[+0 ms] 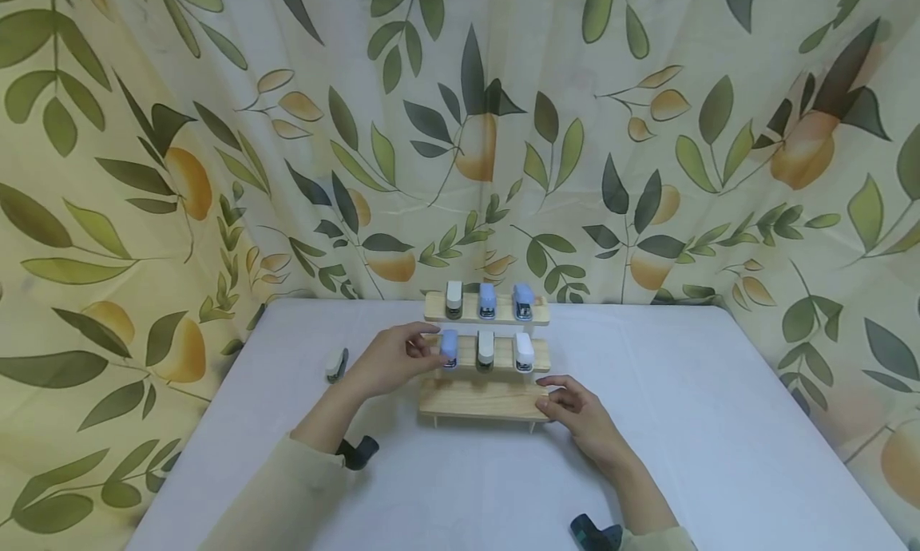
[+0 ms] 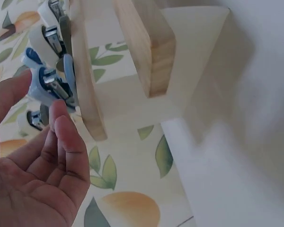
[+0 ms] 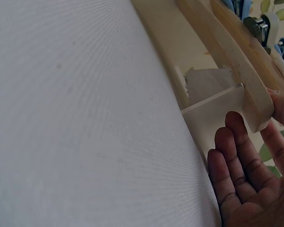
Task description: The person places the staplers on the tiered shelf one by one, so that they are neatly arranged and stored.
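A tiered wooden display rack (image 1: 481, 399) stands on the table with mini staplers on its upper two shelves. My left hand (image 1: 404, 351) is at the left end of the middle shelf and pinches a blue stapler (image 2: 49, 85) between thumb and fingertips. Beside it on that shelf are a greenish-white stapler (image 1: 485, 350) and a white stapler (image 1: 524, 351). The top shelf bears a white stapler (image 1: 454, 299) and two blue staplers (image 1: 487, 300). My right hand (image 1: 578, 419) holds the right end of the bare bottom shelf, several fingers extended below its edge (image 3: 258, 104).
A white and grey stapler (image 1: 336, 366) lies on the white-covered table (image 1: 446, 487), left of the rack and behind my left forearm. Dark wrist-worn devices (image 1: 359, 453) show at both forearms. A leaf-and-fruit patterned curtain (image 1: 460, 136) hangs behind and along the sides.
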A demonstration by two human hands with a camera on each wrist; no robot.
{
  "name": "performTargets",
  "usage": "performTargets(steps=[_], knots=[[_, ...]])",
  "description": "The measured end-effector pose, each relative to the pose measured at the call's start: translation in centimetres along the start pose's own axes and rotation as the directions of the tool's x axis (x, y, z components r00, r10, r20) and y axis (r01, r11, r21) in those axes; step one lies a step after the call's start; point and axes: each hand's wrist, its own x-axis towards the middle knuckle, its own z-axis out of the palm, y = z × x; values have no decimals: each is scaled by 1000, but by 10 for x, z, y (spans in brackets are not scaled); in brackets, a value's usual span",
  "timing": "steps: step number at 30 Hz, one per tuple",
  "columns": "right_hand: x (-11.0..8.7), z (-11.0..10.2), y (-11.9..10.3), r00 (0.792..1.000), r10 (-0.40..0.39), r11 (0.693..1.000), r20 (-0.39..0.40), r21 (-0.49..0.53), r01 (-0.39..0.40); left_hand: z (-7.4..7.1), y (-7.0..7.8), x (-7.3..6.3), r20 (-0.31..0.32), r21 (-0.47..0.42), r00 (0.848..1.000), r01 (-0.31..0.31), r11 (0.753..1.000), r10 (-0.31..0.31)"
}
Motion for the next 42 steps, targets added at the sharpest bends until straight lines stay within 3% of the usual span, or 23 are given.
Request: performTargets(steps=[10,23,27,33,42], knots=[[1,-1,2,1000,-10,1000,6,9,10,-16,-21,-14,24,-28,999,-20,999,21],[1,-2,2,1000,-13,1000,17,6,13,-33,-68,-31,11,38,998,66,997,-67],[2,-2,3,1000,-20,1000,18,0,20,-38,-83,-37,-10,92,995,104,990,-104],[3,-3,3,1000,-21,1000,16,-6,21,-51,-99,-46,-59,145,994,96,985,-88],[3,-2,4,999,-30,1000,22,0,30,-65,-124,-52,-116,189,984,153,970,-133]])
